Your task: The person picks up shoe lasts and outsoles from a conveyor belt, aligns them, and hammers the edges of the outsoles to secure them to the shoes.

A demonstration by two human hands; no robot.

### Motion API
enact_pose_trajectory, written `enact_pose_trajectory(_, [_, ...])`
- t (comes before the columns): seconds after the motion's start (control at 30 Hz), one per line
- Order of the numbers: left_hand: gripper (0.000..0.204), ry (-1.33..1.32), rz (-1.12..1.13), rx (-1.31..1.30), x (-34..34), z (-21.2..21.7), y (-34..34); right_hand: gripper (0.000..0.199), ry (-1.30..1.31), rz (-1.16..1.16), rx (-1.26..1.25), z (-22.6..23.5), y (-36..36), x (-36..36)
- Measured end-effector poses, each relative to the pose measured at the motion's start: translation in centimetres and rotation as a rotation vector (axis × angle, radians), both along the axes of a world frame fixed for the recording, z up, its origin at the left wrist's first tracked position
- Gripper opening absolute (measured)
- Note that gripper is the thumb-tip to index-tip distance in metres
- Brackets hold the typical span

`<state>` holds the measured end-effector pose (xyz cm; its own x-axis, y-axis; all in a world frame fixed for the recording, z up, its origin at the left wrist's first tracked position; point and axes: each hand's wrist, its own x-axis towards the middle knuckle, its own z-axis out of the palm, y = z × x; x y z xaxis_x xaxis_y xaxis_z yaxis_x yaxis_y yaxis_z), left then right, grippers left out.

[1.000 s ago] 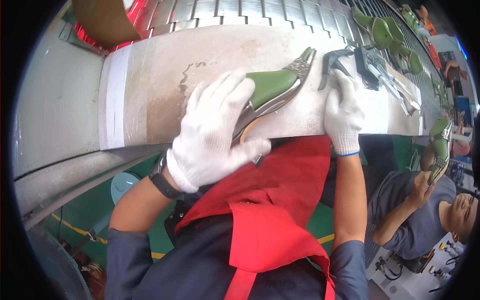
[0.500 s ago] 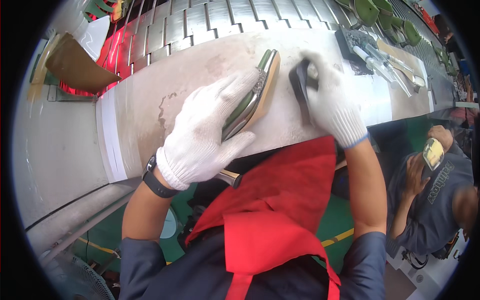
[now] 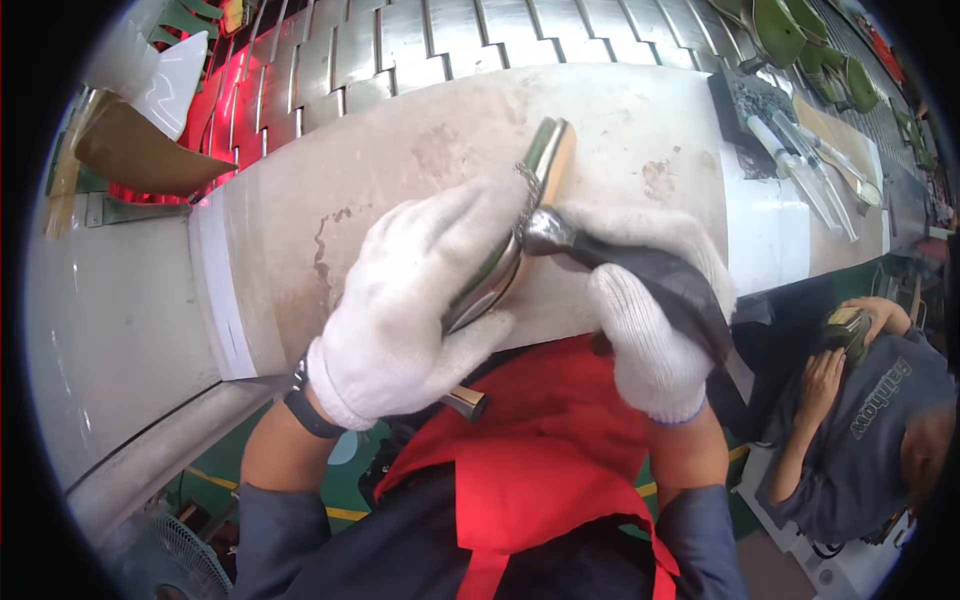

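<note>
My left hand (image 3: pixel 400 290), in a white knitted glove, is closed round a high-heeled shoe (image 3: pixel 561 160) held on its side over the worktop. The shoe is green with a tan sole and a glittery strap; its heel (image 3: pixel 465 402) sticks out below my wrist. My right hand (image 3: pixel 650 350), gloved alike, grips a hammer (image 3: pixel 660 285) with a dark, curved body. Its rounded metal face meets the sole's edge near the middle of the shoe. My palm and fingers hide much of the shoe's upper.
A slatted metal conveyor (image 3: pixel 420 45) runs behind the pale worktop (image 3: pixel 290 240). Syringes (image 3: pixel 800 165) lie by a dark block at the right; green shoes (image 3: pixel 785 35) stand beyond. Brown card (image 3: pixel 140 150) juts in at the left. A co-worker (image 3: pixel 860 420) handles a shoe at the right.
My right hand has turned and come left and down, bringing the hammer's face against the shoe. My left hand keeps its hold on the shoe. The whole view has shifted slightly.
</note>
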<state>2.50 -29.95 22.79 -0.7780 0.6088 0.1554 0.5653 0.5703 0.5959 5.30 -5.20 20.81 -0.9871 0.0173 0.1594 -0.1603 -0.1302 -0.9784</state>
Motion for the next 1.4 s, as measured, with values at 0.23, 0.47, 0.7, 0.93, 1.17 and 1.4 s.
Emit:
enact_pose_trajectory(0.23, [0.093,-0.004,0.024,0.06,-0.3,-0.7,-0.5,0.034,-0.103,0.153,0.245,1.6,0.7,-1.1])
enact_pose_trajectory(0.47, [0.096,0.007,0.002,0.048,-0.5,-0.2,-0.4,0.026,0.048,0.07,0.46,1.7,0.7,-5.0])
enact_pose_trajectory(0.7, [0.093,0.028,0.044,0.088,0.0,-0.9,-1.0,0.021,-0.182,0.099,0.294,2.6,0.4,-5.7])
enact_pose_trajectory(0.93, [0.092,0.058,0.056,0.14,0.2,-1.3,-0.7,0.037,0.091,0.128,0.333,1.4,-1.1,0.8])
enact_pose_trajectory(1.17, [0.089,0.053,0.066,0.155,0.6,-1.5,-1.1,0.039,0.215,-0.089,0.474,-0.1,-3.9,4.0])
enact_pose_trajectory(1.4, [0.108,0.119,0.033,0.115,2.6,-1.7,-3.5,0.043,0.381,-0.062,0.504,-1.0,-7.6,5.8])
